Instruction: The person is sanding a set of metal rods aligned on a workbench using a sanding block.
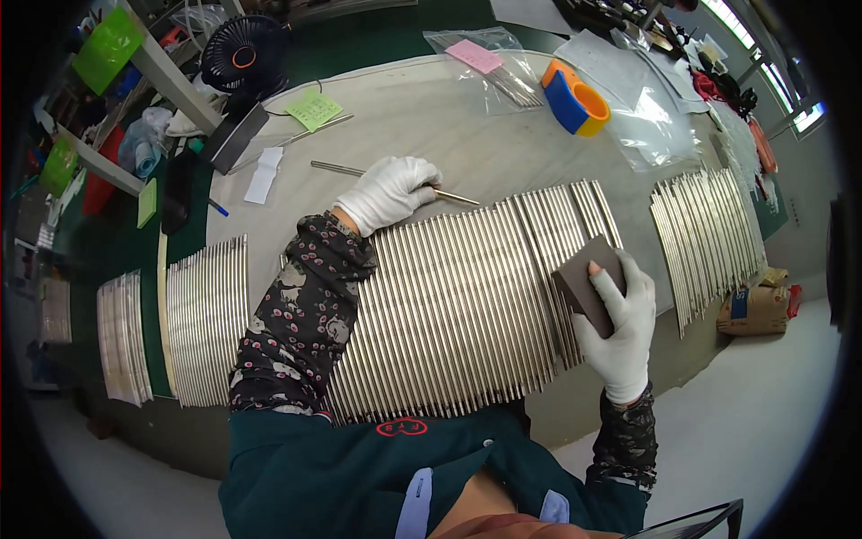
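Observation:
A broad row of shiny metal rods [440,314] lies side by side on the table in front of me. At the row's far edge, my left hand [389,195], in a white glove, is closed over a single metal rod [458,197] that sticks out on both sides of it. My right hand [622,328], also gloved in white, grips a dark grey-brown rectangular block [588,278]; it looks like a sanding sponge. This block is over the right end of the row, and its underside is hidden. One bare fingertip shows through the right glove.
More rods [709,242] lie at the right, another group [208,323] at the left. Beyond them are a blue-and-orange tape dispenser [575,99], a plastic bag with rods [489,67], green notes [314,110], a white paper strip [264,174] and a black fan [242,56].

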`<state>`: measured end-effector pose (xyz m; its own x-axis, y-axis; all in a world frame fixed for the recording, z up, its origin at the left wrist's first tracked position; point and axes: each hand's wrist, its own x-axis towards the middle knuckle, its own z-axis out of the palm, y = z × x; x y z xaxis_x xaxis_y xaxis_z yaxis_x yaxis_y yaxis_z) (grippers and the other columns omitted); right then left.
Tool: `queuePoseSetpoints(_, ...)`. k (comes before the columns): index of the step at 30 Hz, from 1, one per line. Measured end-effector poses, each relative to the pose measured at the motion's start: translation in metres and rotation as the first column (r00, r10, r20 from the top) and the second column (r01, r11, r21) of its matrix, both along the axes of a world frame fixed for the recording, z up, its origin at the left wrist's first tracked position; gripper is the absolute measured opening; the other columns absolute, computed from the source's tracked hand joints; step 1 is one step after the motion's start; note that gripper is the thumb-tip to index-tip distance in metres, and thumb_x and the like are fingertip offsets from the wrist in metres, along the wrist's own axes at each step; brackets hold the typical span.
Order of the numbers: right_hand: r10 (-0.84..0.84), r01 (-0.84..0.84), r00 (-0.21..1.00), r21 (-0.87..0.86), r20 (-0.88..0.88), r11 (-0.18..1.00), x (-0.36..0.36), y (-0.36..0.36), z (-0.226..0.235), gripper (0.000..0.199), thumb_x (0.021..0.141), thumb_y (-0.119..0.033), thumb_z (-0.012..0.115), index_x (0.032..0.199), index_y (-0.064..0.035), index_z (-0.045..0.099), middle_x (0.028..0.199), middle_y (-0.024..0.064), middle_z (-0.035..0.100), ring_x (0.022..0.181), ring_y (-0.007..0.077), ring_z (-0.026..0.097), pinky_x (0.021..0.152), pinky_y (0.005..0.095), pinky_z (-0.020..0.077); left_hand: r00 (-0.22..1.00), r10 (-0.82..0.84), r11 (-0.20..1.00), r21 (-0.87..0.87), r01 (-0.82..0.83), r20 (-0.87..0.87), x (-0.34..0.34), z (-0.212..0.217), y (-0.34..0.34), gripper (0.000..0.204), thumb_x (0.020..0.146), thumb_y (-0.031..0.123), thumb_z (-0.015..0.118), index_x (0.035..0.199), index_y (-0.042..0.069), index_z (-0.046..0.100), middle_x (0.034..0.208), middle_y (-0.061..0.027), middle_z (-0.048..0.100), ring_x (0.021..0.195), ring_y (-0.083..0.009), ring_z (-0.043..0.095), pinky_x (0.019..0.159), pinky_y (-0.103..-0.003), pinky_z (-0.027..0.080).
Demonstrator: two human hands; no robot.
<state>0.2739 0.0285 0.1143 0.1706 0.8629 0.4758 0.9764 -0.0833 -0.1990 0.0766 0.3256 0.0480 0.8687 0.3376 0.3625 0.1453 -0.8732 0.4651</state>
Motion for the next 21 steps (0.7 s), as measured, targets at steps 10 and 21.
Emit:
queuePoseSetpoints(10, 0.104, -0.109, 0.99, -0.055, -0.096, 0.992, 0.006, 0.09, -0.013, 0.052, 0.066, -0.013, 0.07, 0.117, -0.0061, 0.062, 0.122, 0.0211, 0.052, 0.112, 0.0356, 0.049, 0.098, 0.0415, 0.0395, 0.995, 0.095, 0.993, 0.072, -0.092, -0.036, 0.001, -0.004, -0.003, 0.016, 0.083, 0.023, 0.063, 0.084, 0.007, 0.062, 0.077, -0.0112, 0.064, 0.078, -0.03, 0.063, 0.071, -0.04, 0.049)
queuePoseSetpoints(21, 0.139, -0.14, 0.99, -0.054, -0.026, 0.989, -0.007, 0.119, -0.018, 0.05, 0.068, -0.017, 0.07, 0.116, -0.0068, 0.063, 0.12, 0.0228, 0.052, 0.108, 0.037, 0.05, 0.095, 0.0417, 0.0417, 0.996, 0.086, 0.993, 0.083, -0.084, -0.018, 0.001, -0.008, -0.002, 0.018, 0.084, 0.025, 0.062, 0.083, 0.007, 0.062, 0.077, -0.0112, 0.065, 0.077, -0.0299, 0.063, 0.071, -0.04, 0.05)
